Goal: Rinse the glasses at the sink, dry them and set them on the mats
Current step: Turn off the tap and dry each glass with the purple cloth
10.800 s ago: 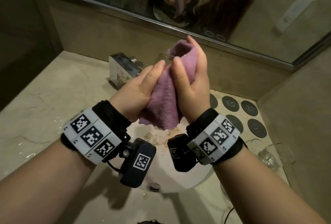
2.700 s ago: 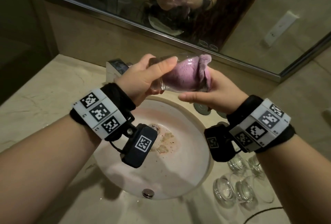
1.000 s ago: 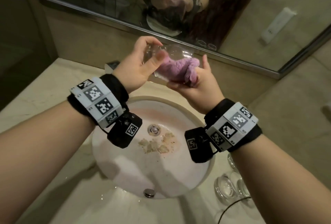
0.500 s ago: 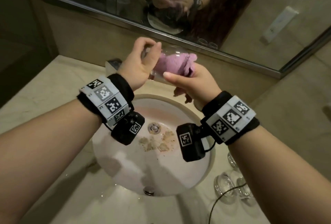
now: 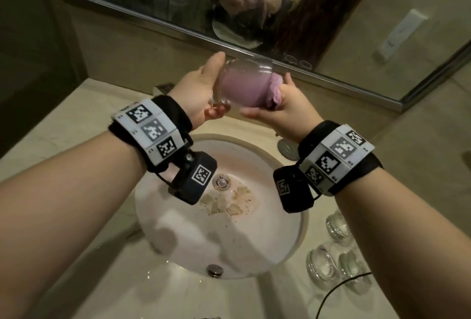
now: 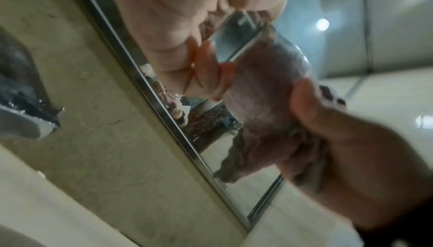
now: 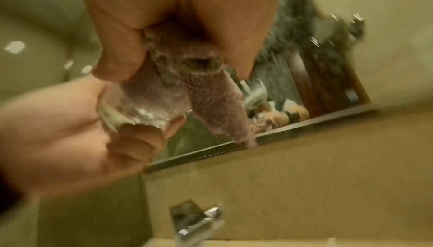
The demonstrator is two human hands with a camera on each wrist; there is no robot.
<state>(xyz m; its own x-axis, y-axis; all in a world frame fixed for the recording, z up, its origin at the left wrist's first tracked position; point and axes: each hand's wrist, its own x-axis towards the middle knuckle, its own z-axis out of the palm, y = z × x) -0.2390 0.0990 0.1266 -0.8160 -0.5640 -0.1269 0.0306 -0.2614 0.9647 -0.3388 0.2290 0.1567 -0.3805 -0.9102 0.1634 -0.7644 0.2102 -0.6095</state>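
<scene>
The tabletop [image 5: 76, 125] is pale stone running from the mirror [image 5: 153, 0] wall toward me, with the round sink [image 5: 254, 242] sunk into its middle; bits of debris lie in the basin near the drain. On the tabletop's right edge, just beside the sink rim, three more glasses [image 5: 339, 255] stand close together, and one round mat [image 5: 286, 148] shows at the sink's far right rim, partly behind my wrist. I hold the glass [image 5: 244, 76] in the air above the far rim of the sink, lying on its side with its mouth to the right. My left hand [image 5: 201, 89] grips its thick base end, thumb on top and fingers [image 7: 140, 140] curled under. My right hand [image 5: 283, 112] is closed around the purple cloth [image 5: 242, 88], which is stuffed deep into the glass with a tail hanging out at the rim; the right wrist view is blurred, so I cannot tell exactly how far my fingers reach inside. I judge the glass stiff, fragile and slippery while wet, heaviest at the base, so the base is the safe place to hold while the soft cloth turns inside. The thin rim should take no squeeze.
</scene>
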